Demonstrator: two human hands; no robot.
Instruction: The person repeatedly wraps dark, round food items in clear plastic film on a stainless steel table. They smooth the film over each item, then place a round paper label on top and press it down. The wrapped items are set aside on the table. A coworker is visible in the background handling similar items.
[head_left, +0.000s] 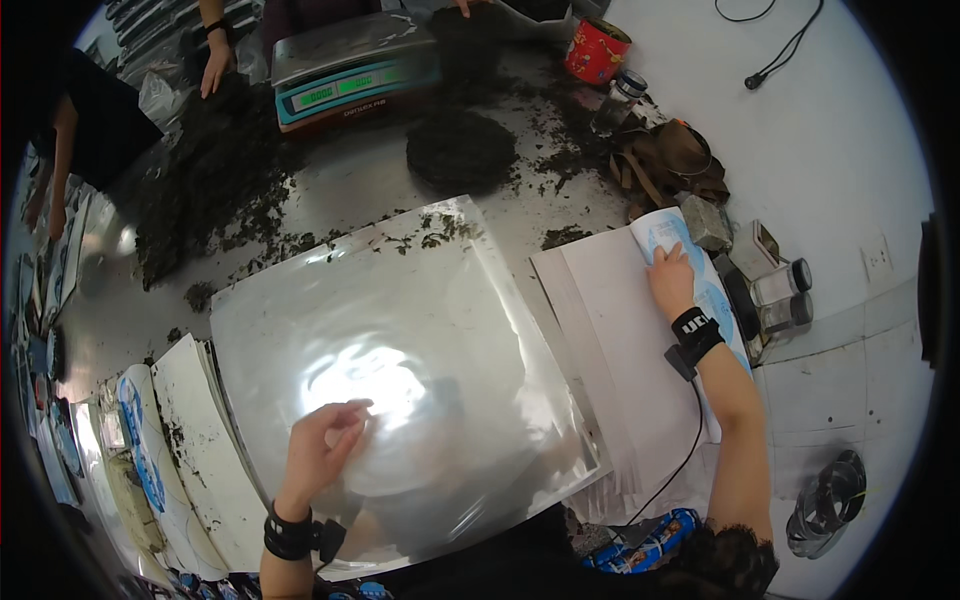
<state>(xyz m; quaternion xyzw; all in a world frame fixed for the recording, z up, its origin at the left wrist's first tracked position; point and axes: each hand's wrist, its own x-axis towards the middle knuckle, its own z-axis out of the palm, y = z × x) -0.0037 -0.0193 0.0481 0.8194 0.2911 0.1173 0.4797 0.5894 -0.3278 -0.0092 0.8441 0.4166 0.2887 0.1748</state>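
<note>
My left hand (322, 450) hovers over a large glossy sheet (285, 360), palm inward and fingers bent, with nothing visible in it. A bright lamp reflection shows on the sheet, and dark leaf crumbs lie along its far edge. Over to the right, my right hand (671, 281) rests with its fingers on the rolled, blue-printed edge (701, 259) of a stack of white paper sheets (611, 300). Both wrists wear black bands with cabled devices. Beyond the glossy sheet sits a round, dark cake of pressed leaf material (461, 150).
A digital scale (352, 75) stands at the back beside a dark leaf heap (217, 172); other people's hands are near. At right are a red tin (598, 51), a glass jar (619, 101), a stone block (705, 223) and two lidded jars (780, 296). More paper (202, 450) lies left.
</note>
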